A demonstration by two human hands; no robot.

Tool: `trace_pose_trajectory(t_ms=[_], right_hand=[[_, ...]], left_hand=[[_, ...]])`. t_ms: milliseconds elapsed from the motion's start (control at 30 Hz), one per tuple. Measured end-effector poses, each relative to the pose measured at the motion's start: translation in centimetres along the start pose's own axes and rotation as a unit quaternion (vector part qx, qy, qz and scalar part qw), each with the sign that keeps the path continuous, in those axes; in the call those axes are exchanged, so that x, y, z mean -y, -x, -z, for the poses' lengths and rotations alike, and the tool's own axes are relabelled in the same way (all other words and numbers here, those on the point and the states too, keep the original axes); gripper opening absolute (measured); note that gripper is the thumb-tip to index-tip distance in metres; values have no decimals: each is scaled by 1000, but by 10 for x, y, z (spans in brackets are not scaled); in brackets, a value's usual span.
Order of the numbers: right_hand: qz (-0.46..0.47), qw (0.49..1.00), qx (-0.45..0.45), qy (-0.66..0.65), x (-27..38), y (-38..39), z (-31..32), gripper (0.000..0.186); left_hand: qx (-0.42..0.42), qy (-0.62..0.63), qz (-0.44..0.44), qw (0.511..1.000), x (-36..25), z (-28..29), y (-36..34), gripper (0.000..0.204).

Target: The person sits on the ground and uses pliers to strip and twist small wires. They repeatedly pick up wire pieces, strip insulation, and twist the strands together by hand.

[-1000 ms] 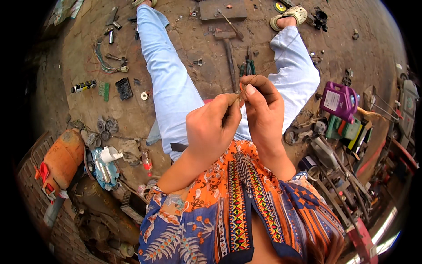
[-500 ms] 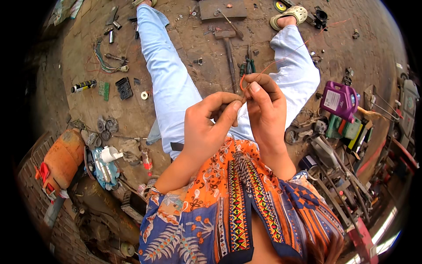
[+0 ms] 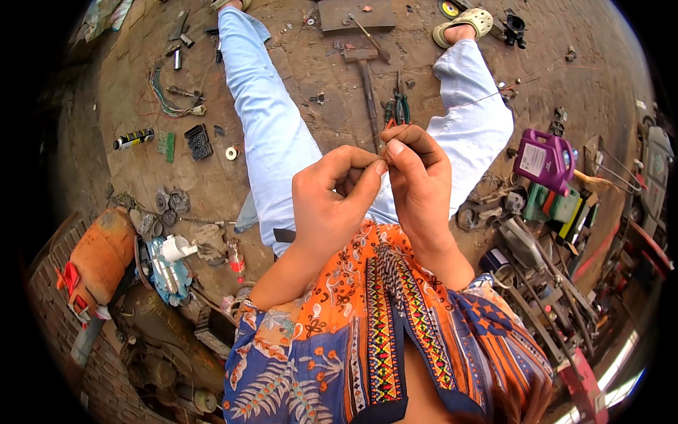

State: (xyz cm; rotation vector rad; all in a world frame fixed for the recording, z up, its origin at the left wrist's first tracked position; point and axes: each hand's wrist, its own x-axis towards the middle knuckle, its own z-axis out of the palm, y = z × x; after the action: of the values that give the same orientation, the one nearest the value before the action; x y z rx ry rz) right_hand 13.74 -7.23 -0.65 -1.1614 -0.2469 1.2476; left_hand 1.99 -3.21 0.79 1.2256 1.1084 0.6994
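Observation:
My left hand (image 3: 332, 192) and my right hand (image 3: 421, 185) meet above my lap, both with thumb and forefinger pinched together. Between the fingertips is a thin copper-coloured wire, mostly hidden by the fingers. Its long free end seems to run off to the right, where a fine wire (image 3: 480, 100) crosses over my right knee. Just beyond my fingers, pliers with green handles (image 3: 402, 109) lie on the ground beside a long-handled hammer (image 3: 368, 88).
To the right stand a purple jug (image 3: 545, 162) and a heap of metal parts (image 3: 540, 272). An orange cylinder (image 3: 104, 254) lies at left. Bundled wires (image 3: 173, 102), a black tray (image 3: 199, 142) and a spray can (image 3: 133, 138) rest on the ground. A metal plate (image 3: 335, 18) lies ahead.
My right hand has shifted slightly left and down, its fingers closer to the left ones. The wire's trailing end has swung lower on the right, now across my knee.

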Motion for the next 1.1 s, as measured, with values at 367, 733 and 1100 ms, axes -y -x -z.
trace_pose_trajectory(t_ms=[367, 733, 1100], right_hand=[[11, 998, -14, -55, -1, -1, -2, 8], [84, 989, -57, -107, 23, -12, 8, 22], [20, 999, 13, -33, 1, 7, 6, 10]], left_hand=[[-20, -15, -51, 998, -2, -4, 3, 4], [13, 2, -46, 999, 3, 1, 11, 4], [4, -11, -53, 999, -4, -2, 2, 4]])
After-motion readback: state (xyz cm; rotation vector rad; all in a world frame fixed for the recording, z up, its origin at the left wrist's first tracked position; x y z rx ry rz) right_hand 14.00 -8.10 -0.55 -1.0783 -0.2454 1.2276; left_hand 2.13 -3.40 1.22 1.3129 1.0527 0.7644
